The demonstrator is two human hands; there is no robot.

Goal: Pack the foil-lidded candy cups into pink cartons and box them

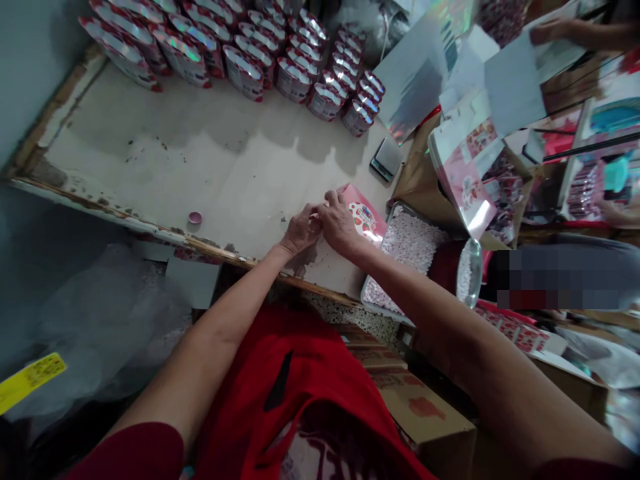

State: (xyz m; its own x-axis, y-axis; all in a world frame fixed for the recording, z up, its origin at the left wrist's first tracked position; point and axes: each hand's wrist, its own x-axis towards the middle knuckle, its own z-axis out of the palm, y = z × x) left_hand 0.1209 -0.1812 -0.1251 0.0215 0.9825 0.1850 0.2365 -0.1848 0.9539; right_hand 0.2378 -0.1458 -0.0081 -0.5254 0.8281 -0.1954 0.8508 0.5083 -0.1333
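Over the pale tabletop, my left hand (302,229) and my right hand (341,225) meet with bent fingers pinched together. They are at the left end of a pink printed pouch (365,215), and the fingers hide that end of it. The rest of the pouch sticks out to the right from behind my right hand. Just right of it stands a metal tray (364,298) filled with small pale pink pieces (407,240), partly covered by my right forearm.
Rows of upright filled pouches (243,70) line the table's back. A small scale (387,159) lies near the right edge. A pink cap (195,218) sits near the front edge. A metal scoop (470,273) rests beyond the tray. Another person's hand (550,31) is at upper right.
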